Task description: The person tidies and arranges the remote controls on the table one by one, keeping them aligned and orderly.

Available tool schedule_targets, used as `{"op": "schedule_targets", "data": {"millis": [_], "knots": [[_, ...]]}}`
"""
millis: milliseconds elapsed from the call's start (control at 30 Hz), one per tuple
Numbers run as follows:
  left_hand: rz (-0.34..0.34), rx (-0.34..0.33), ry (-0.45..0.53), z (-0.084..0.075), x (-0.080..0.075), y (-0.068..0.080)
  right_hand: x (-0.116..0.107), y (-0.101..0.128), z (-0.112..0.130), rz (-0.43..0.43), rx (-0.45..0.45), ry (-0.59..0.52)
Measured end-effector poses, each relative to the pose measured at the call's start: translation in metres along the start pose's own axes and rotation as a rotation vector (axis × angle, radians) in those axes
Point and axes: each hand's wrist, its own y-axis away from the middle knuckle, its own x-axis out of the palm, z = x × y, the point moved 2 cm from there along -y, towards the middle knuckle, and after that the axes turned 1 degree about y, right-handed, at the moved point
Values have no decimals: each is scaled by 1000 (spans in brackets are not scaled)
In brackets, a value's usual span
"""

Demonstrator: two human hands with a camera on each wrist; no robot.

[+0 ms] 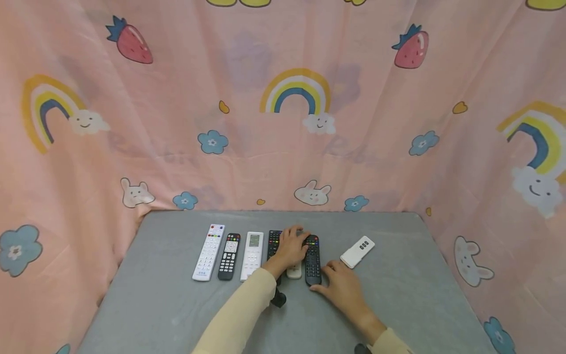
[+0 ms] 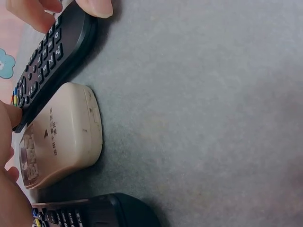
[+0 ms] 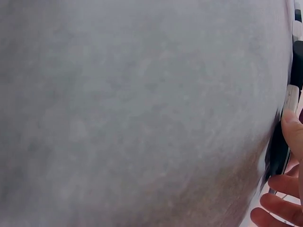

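Several remotes lie in a row on the grey table (image 1: 177, 305). My left hand (image 1: 294, 244) lies over the upper part of a cream remote (image 1: 294, 271) (image 2: 61, 137), fingers curled round it and touching the black remote (image 1: 312, 259) (image 2: 52, 61) to its right. My right hand (image 1: 330, 276) pinches that black remote's near end: fingers (image 2: 31, 12) on its keys, thumb (image 2: 97, 6) at its side. In the right wrist view only the black remote's edge (image 3: 279, 151) and my fingertips (image 3: 284, 187) show at the right border.
Left of my hands lie a white remote (image 1: 209, 252), a black remote (image 1: 229, 256), a white remote with a screen (image 1: 252, 255) and another black remote (image 1: 273, 242) (image 2: 90, 215). A small white remote (image 1: 357, 251) lies apart at the right. Pink patterned cloth walls the table.
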Motion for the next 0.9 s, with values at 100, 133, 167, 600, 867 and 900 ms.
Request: {"op": "schedule_targets", "data": {"millis": [100, 133, 167, 600, 867, 900], "knots": [[2, -4, -1, 0, 0, 0, 0, -1, 1, -3, -1, 7], [3, -3, -2, 0, -1, 0, 1, -1, 1, -1, -2, 10], [1, -2, -6, -1, -1, 0, 1, -1, 1, 0, -2, 12], [23, 4, -105, -2, 4, 0, 0, 0, 3, 9, -20, 18], [22, -7, -131, -4, 2, -1, -3, -4, 0, 88, 23, -19], [4, -3, -120, -5, 1, -2, -5, -6, -1, 105, 38, -42]]}}
